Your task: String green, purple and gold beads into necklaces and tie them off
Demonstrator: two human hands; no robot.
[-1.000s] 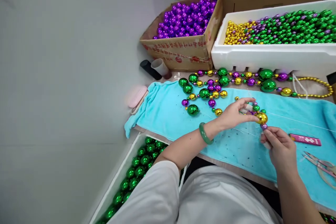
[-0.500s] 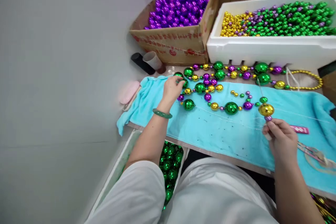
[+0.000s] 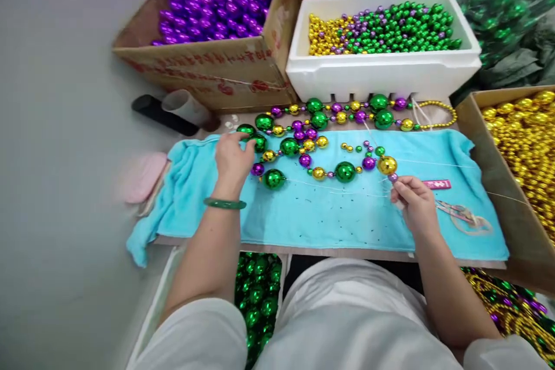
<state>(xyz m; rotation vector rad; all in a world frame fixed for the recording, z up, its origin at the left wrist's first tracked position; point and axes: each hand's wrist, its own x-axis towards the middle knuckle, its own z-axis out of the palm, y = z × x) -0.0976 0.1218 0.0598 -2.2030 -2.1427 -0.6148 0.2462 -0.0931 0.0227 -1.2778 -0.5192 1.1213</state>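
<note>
My left hand (image 3: 232, 162), with a green bangle (image 3: 224, 203) on the wrist, has its curved fingers and thumb closed on a large green bead (image 3: 259, 143). Another large green bead (image 3: 245, 129) lies just beyond its fingertips. My right hand (image 3: 417, 202) pinches a small purple bead (image 3: 392, 178) under a large gold bead (image 3: 387, 165). A green bead (image 3: 380, 151) sits above the gold one, and a thin pale line, needle or thread, runs up from it. A partly strung row with a large green bead (image 3: 345, 171) lies left of it on the blue towel (image 3: 321, 214).
Behind the towel stand a cardboard box (image 3: 208, 66) of purple beads and a white foam box (image 3: 368, 72) of small mixed beads. A gold bead box (image 3: 489, 127) is at right. Finished-looking strands (image 3: 338, 107) lie along the back. Scissors (image 3: 459, 211) lie beside a pink packet (image 3: 437, 184).
The view has turned right, bringing the gold bead box into sight. My right hand still pinches by the gold bead. My left hand stays at the green beads, its thumb now lower and more apart.
</note>
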